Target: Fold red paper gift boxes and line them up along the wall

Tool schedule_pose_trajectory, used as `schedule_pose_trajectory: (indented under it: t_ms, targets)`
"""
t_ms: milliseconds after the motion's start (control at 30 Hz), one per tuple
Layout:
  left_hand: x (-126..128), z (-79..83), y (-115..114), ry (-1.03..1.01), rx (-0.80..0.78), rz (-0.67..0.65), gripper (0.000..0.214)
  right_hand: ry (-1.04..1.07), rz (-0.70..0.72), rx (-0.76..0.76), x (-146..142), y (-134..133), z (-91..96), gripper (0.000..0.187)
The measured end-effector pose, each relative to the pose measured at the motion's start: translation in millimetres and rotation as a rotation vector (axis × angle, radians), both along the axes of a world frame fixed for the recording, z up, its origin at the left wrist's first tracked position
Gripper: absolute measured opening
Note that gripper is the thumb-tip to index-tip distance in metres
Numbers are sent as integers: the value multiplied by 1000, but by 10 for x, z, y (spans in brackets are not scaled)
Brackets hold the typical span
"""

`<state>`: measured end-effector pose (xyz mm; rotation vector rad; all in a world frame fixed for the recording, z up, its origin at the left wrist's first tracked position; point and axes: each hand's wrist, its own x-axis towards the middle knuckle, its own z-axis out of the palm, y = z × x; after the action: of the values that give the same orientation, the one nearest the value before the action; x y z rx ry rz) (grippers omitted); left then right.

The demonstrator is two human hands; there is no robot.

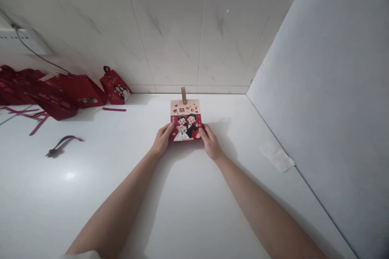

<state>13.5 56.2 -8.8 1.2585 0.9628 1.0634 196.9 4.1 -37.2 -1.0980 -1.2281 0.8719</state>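
Note:
A red and cream wedding favor box point(186, 120) with a cartoon bride and groom on its front is near the back of the white table, facing me. From its top rises a gold-brown ribbon loop point(184, 95). My left hand point(164, 139) grips the lower left edge, thumb against the front. On the opposite edge my right hand point(209, 141) closes the same way, its thumb by the groom's picture. The fingers behind the box are hidden, and so is its back.
Several red favor boxes point(88, 91) crowd the back left by the wall. Loose dark red ribbon strips point(65, 139) lie in front of them. A power strip point(27, 42) with a cable hangs above. At right, a white tissue point(278, 156) lies beside a pale panel point(340, 89).

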Motion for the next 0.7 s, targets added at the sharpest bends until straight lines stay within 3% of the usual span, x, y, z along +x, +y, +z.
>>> schedule_pose_trajectory:
  t_ms: [700]
  targets:
    - [-3,-25,11,-49,-22,-11,47,12,1,-7,-13,-11,14,32]
